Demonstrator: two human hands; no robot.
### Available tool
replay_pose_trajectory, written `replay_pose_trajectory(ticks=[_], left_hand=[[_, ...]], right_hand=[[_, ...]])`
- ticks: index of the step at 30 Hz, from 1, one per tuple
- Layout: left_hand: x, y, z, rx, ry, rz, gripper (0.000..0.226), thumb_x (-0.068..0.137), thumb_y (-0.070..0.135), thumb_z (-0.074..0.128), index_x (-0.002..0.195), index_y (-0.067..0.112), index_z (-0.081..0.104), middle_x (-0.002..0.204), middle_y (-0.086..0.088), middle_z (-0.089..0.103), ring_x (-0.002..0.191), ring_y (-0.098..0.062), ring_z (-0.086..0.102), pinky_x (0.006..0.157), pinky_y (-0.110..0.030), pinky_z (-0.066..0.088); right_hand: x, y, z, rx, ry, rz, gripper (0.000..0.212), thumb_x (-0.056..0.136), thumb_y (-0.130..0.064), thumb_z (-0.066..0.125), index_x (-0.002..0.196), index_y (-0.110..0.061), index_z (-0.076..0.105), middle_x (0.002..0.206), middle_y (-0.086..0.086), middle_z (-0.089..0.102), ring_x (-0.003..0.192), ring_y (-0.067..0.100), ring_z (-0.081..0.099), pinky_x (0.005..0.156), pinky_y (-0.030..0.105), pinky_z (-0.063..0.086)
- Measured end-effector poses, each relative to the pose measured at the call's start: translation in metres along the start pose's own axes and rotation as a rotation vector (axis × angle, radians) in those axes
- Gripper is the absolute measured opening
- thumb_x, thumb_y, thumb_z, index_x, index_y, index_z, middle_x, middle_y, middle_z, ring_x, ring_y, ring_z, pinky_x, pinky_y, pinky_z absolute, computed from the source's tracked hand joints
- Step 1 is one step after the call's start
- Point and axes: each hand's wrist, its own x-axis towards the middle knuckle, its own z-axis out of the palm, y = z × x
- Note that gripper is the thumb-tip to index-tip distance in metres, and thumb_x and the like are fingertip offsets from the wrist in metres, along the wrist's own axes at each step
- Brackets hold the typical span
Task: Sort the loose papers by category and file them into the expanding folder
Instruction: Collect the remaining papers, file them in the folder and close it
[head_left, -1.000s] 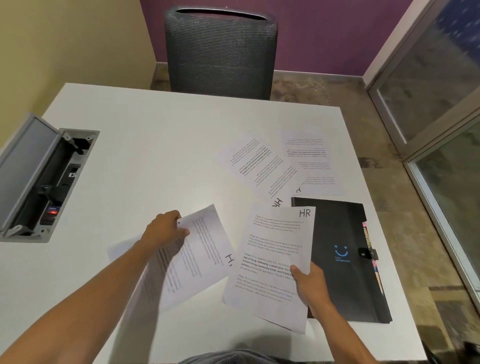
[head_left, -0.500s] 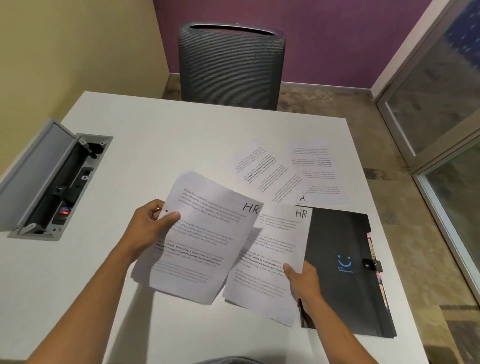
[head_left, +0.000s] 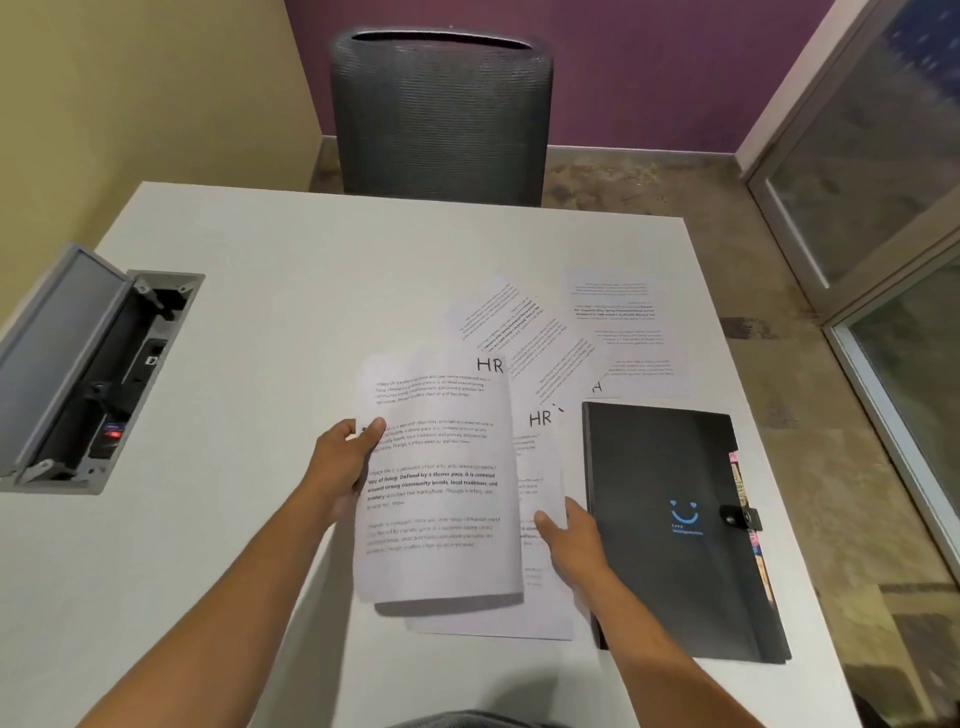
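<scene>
Upright, both HR sheets (head_left: 436, 483) run lengthwise away, headings far.

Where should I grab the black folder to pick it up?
Probably by its plain left edge, coming from the left. The folder lies flat and shut; its right side carries the clasp and sticking-out coloured tabs, which could bend. The right hand is already beside that edge.

Two overlapping HR sheets (head_left: 436, 483) beside shut black folder (head_left: 675, 530).
</scene>
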Motion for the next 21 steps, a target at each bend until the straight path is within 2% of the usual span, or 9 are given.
replay_pose_trajectory(ticks=[3, 5, 7, 10, 12, 15, 17, 19, 21], left_hand=[[0.012, -0.016, 0.008, 0.168, 0.120, -0.019, 0.062, 0.096, 0.026, 0.064, 0.147, 0.006, 0.034, 0.060, -0.009, 0.049, 0.046, -0.015, 0.039, 0.049, -0.023, 0.034], [0.014, -0.026, 0.013, 0.367, 0.129, 0.029, 0.033, 0.097, 0.027, 0.060, 0.117, 0.001, 0.055, 0.053, -0.010, 0.047, 0.035, -0.015, 0.034, 0.043, -0.024, 0.028], [0.013, -0.033, 0.018, 0.458, 0.122, 0.073, 0.031, 0.098, 0.025, 0.059, 0.101, -0.005, 0.058, 0.065, -0.014, 0.059, 0.048, -0.019, 0.048, 0.042, -0.023, 0.037], [0.013, -0.042, 0.020, 0.508, 0.091, 0.102, 0.015, 0.098, 0.023, 0.059, 0.102, 0.010, 0.062, 0.096, -0.008, 0.070, 0.081, -0.025, 0.064, 0.067, -0.028, 0.047], [0.015, -0.047, 0.019, 0.555, 0.075, 0.110, 0.014, 0.099, 0.025, 0.058, 0.102, 0.012, 0.061, 0.094, -0.006, 0.071, 0.083, -0.028, 0.068, 0.068, -0.032, 0.049], [0.020, -0.050, 0.020, 0.632, 0.058, 0.118, 0.018, 0.099, 0.028, 0.056, 0.107, 0.013, 0.061, 0.097, -0.003, 0.070, 0.083, -0.023, 0.067, 0.071, -0.033, 0.051], [0.023, -0.051, 0.022, 0.742, 0.054, 0.154, 0.017, 0.098, 0.028, 0.056, 0.104, 0.013, 0.061, 0.093, 0.001, 0.068, 0.083, -0.021, 0.065, 0.070, -0.033, 0.050], [0.026, -0.053, 0.025, 0.910, 0.112, 0.210, 0.018, 0.097, 0.029, 0.057, 0.089, 0.012, 0.056, 0.078, 0.002, 0.063, 0.071, -0.021, 0.060, 0.060, -0.033, 0.046], [0.028, -0.053, 0.026, 1.025, 0.187, 0.268, 0.024, 0.093, 0.032, 0.061, 0.082, 0.015, 0.048, 0.074, 0.003, 0.056, 0.067, -0.020, 0.055, 0.055, -0.032, 0.038]], right_hand=[[0.009, -0.003, 0.003, -0.028, 0.015, 0.037, 0.019, 0.097, -0.018, 0.061, 0.115, -0.010, 0.062, 0.110, 0.000, 0.069, 0.105, 0.019, 0.065, 0.090, 0.030, 0.055], [0.012, -0.009, 0.006, -0.053, -0.002, 0.036, 0.014, 0.098, -0.019, 0.058, 0.108, -0.010, 0.062, 0.100, -0.002, 0.067, 0.094, 0.017, 0.065, 0.072, 0.014, 0.050], [0.015, -0.016, 0.009, -0.069, -0.023, 0.043, 0.019, 0.102, -0.024, 0.050, 0.110, -0.011, 0.061, 0.100, -0.002, 0.066, 0.095, 0.017, 0.064, 0.068, 0.012, 0.046], [0.017, -0.025, 0.013, 0.029, -0.056, 0.083, 0.037, 0.107, -0.031, 0.037, 0.119, -0.003, 0.058, 0.117, 0.012, 0.066, 0.104, 0.023, 0.062, 0.087, 0.029, 0.048], [0.020, -0.029, 0.013, 0.057, -0.067, 0.121, 0.050, 0.105, -0.041, 0.035, 0.116, 0.002, 0.057, 0.117, 0.022, 0.063, 0.107, 0.028, 0.063, 0.094, 0.039, 0.049], [0.025, -0.034, 0.013, -0.063, -0.142, 0.082, 0.041, 0.100, -0.051, 0.039, 0.105, -0.015, 0.059, 0.089, -0.001, 0.064, 0.068, 0.004, 0.055, 0.056, 0.017, 0.042], [0.029, -0.035, 0.015, -0.207, -0.176, 0.038, 0.031, 0.103, -0.037, 0.045, 0.125, -0.018, 0.056, 0.119, -0.005, 0.065, 0.091, 0.008, 0.061, 0.067, 0.019, 0.048], [0.032, -0.042, 0.017, -0.359, -0.166, 0.016, 0.038, 0.104, -0.027, 0.046, 0.140, -0.013, 0.047, 0.139, -0.002, 0.054, 0.125, 0.021, 0.053, 0.098, 0.030, 0.045], [0.036, -0.050, 0.021, -0.447, -0.159, 0.017, 0.037, 0.104, -0.026, 0.045, 0.137, -0.010, 0.046, 0.139, 0.003, 0.054, 0.126, 0.025, 0.052, 0.097, 0.030, 0.041]])
